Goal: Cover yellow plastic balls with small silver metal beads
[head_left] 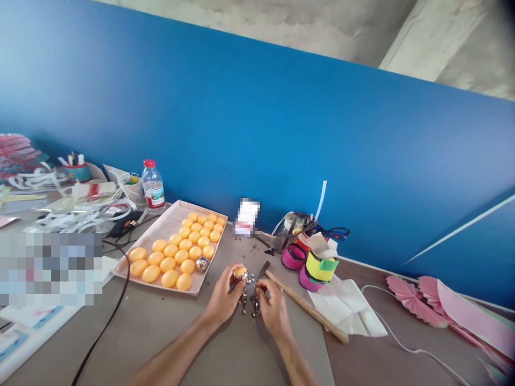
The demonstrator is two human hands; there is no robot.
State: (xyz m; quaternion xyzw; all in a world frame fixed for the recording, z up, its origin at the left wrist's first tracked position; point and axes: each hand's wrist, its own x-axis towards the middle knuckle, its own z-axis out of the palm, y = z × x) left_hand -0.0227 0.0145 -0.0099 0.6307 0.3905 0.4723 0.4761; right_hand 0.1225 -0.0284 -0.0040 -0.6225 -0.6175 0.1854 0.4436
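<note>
Orange ball [241, 271] between tray [164, 227] and stick [314, 310].

Tray [169, 220] left, stick [309, 308] right, bits [243, 301] between.
On the table [169, 343], balls [185, 244] sit in the tray, the bottle [153, 187] behind it; another ball [241, 272] is in the left hand [226, 295]; the stick runs beside the right hand [276, 308], rolls [293, 257] behind it, the sheet [352, 313] to its right, fans [418, 300] farther right, the partition [257, 118] behind all.

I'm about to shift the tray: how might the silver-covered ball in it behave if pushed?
The silver-covered ball would likely roll, being round. Nearby orange balls and the edge of the tray may stop it. Its shiny surface could feel slippery.
</note>
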